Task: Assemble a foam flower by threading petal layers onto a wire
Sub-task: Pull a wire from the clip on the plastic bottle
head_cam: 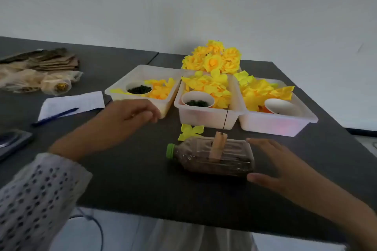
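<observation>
A thin dark wire (226,117) stands upright from a tan cork (218,145) set in a plastic bottle (214,158) that lies on its side, filled with brown material, green cap to the left. One yellow foam petal layer (190,131) lies on the table behind the bottle. My right hand (283,167) is spread around the bottle's right end, thumb near its front corner; whether it touches I cannot tell. My left hand (130,117) hovers by the front corner of the left tray, fingers curled with nothing visible in them.
Three white trays (206,117) hold yellow petals and small cups of dark green bits. Finished yellow flowers (214,59) are piled behind them. Paper with a blue pen (55,117), bagged materials (36,75) and a dark device (12,141) lie at left. The table's near edge is close.
</observation>
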